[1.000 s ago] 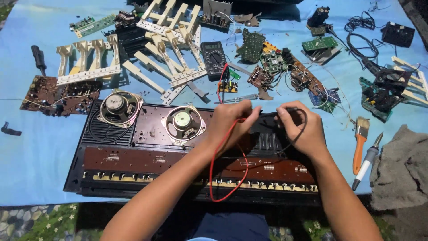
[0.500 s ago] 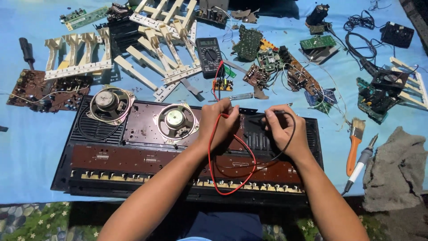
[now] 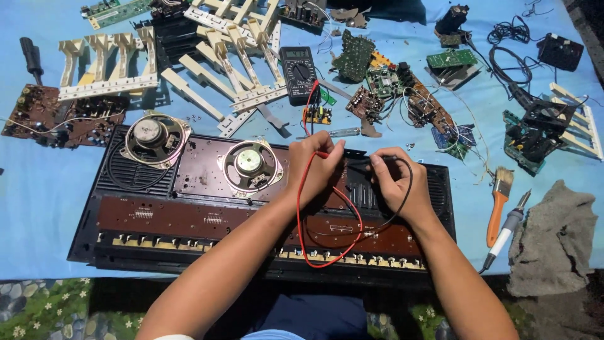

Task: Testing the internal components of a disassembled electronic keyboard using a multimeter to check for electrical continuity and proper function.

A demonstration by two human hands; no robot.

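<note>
An opened electronic keyboard chassis (image 3: 157, 214) lies on a blue sheet, with two round speakers (image 3: 151, 135) (image 3: 250, 162) and brown circuit boards inside. My left hand (image 3: 313, 165) pinches a red probe whose red lead (image 3: 301, 208) loops over the boards. My right hand (image 3: 397, 182) pinches a black probe with a black lead (image 3: 408, 182). Both probe tips sit close together on the black ribbed section near the chassis middle. The leads run back to a black multimeter (image 3: 298, 72) lying beyond the chassis.
Cream key strips (image 3: 107, 63) and loose circuit boards (image 3: 384, 82) litter the far side. A brown board (image 3: 50, 116) lies at left. A brush (image 3: 498, 201), a soldering iron (image 3: 506, 230) and a grey rag (image 3: 550, 239) lie at right. A black screwdriver (image 3: 30, 56) sits far left.
The view has shifted, so everything sits a little lower in frame. Both hands stay over the same middle spot of the chassis, with the probe tips drawn slightly closer together.
</note>
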